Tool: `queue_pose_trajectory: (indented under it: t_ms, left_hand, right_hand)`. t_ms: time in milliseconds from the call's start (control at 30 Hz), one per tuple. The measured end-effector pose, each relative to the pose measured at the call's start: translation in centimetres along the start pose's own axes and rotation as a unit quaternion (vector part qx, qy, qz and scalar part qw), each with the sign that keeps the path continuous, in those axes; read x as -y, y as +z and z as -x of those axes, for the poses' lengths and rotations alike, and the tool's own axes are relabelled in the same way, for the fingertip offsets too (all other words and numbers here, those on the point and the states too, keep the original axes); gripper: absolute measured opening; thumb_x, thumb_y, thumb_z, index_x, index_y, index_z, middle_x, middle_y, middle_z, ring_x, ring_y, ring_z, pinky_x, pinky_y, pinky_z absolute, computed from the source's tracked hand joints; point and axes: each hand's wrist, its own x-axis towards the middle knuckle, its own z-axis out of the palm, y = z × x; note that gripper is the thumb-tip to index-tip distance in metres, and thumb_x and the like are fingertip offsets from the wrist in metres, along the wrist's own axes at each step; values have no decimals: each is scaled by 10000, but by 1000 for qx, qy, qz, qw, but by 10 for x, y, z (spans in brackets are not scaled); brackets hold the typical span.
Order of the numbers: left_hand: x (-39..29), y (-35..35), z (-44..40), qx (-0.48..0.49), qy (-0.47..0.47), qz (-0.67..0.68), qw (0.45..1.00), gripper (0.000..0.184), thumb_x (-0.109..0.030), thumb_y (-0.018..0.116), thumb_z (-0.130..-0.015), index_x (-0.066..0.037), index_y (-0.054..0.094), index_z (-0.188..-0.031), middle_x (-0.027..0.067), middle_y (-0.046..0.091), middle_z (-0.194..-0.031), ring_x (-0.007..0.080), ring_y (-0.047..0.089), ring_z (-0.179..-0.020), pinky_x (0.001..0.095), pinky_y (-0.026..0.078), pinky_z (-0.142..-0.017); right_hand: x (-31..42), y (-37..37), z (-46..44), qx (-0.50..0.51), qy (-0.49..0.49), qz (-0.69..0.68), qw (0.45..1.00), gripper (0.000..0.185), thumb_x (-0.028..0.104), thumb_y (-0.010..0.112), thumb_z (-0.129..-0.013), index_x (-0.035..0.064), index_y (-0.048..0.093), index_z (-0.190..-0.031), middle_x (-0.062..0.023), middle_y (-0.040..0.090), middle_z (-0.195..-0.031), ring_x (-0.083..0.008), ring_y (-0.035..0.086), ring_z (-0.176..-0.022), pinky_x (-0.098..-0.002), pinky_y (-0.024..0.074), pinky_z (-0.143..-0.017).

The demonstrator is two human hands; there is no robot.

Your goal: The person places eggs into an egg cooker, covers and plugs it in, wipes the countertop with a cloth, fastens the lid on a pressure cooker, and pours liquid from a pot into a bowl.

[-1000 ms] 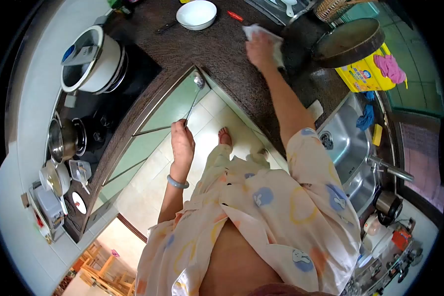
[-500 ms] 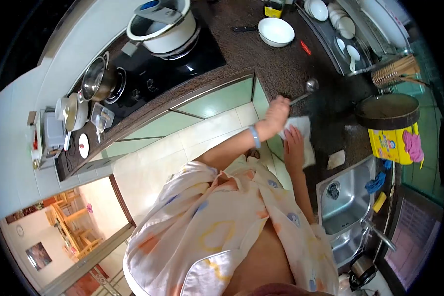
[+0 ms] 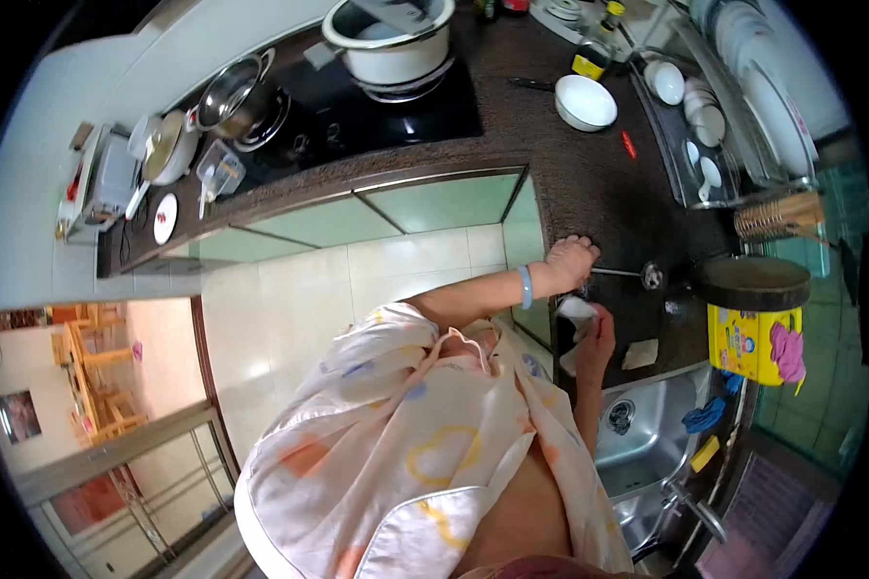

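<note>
My left hand (image 3: 572, 261), with a pale bracelet at the wrist, is closed around the handle of a metal ladle (image 3: 620, 272). The ladle's round bowl points right over the dark counter. Just below it, my right hand (image 3: 599, 333) grips a white cloth (image 3: 577, 308) near the counter's front edge. The cloth is folded up, and part of it is hidden by the fingers. A small beige cloth (image 3: 640, 354) lies to the right of my right hand, beside the sink.
A metal sink (image 3: 647, 454) adjoins the counter at lower right. A large dark round pan (image 3: 753, 283) rests above a yellow box (image 3: 743, 343). Further back are a white bowl (image 3: 585, 103), a red object (image 3: 630, 145), a dish rack (image 3: 686, 193) and a stove with a white pot (image 3: 396, 58).
The white cloth lay spread under my right hand; now it is gathered and partly lifted in my fingers. My left hand keeps the ladle, now pointing more level. The camera view has shifted.
</note>
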Motion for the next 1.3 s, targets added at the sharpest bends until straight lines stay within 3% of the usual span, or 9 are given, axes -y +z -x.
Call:
queue_pose_trajectory:
  t_ms: [100,300,367,500,567,800,1033,1133,1300]
  left_hand:
    - [29,-20,24,-49,-5,148,988,377,-188,607,-901,-46,573,-1249,182,576,-1188,369,562,-1099,415,461,-945]
    - [55,-103,100,68,-87,485,868,683,-549,440,-981,-14,421,-1405,137,551,-1298,216,568,-1115,349,479,-937]
    - [66,-103,119,-1,-190,678,710,652,-557,393,-992,-48,413,-1398,112,558,-1276,201,596,-1072,351,504,-908]
    - [116,-112,134,-27,-156,801,577,569,-539,370,-1003,-76,466,-1321,84,588,-1202,179,623,-1017,335,535,-854]
    - [142,-129,142,-105,-211,834,498,467,-492,361,-1019,-100,509,-1225,44,616,-1097,156,638,-943,317,556,-765]
    - [246,-159,156,-148,-265,746,593,323,-244,422,-1009,-18,586,-1171,100,643,-1045,194,639,-937,317,542,-767]
    - [313,-180,178,-155,-314,690,634,322,-154,419,-1000,19,599,-1204,105,663,-1088,201,643,-941,310,525,-792]
    - [337,-183,180,-198,-293,458,816,301,-143,432,-982,38,575,-1176,163,683,-1056,288,662,-945,369,529,-801]
    - [336,-204,153,-217,-294,223,904,199,-191,546,-908,-34,576,-1027,215,655,-986,436,613,-923,480,519,-753]
  right_hand:
    - [27,1,-23,-14,-49,-37,998,254,145,445,-1027,5,574,-1196,-25,606,-989,-92,527,-823,-253,437,-726]
    - [103,64,-67,87,-58,-206,973,318,93,479,-979,5,507,-1284,-73,578,-1190,-140,561,-1030,-284,450,-893]
    - [116,103,-77,145,-77,-194,967,348,62,502,-945,11,497,-1289,-77,577,-1184,-150,561,-1034,-292,448,-907]
    - [134,187,-81,262,-98,-187,942,313,55,525,-932,25,538,-1244,-78,580,-1174,-162,569,-1028,-289,448,-908]
    - [148,227,-80,234,-223,-90,942,264,40,554,-919,43,589,-1181,-87,588,-1158,-178,579,-1020,-291,462,-879]
    - [199,300,-97,283,-284,44,915,269,14,592,-902,39,596,-1169,-115,595,-1115,-188,610,-930,-300,516,-750]
    - [310,318,-165,146,-316,110,931,262,19,623,-895,47,605,-1155,-72,597,-974,-156,573,-821,-262,466,-697]
    - [343,329,-210,128,-398,128,899,257,30,633,-895,44,602,-1149,-62,585,-950,-145,554,-801,-252,454,-697]
    - [394,361,-289,86,-497,228,833,322,173,666,-882,14,591,-1152,-163,600,-1045,-309,610,-942,-386,494,-809]
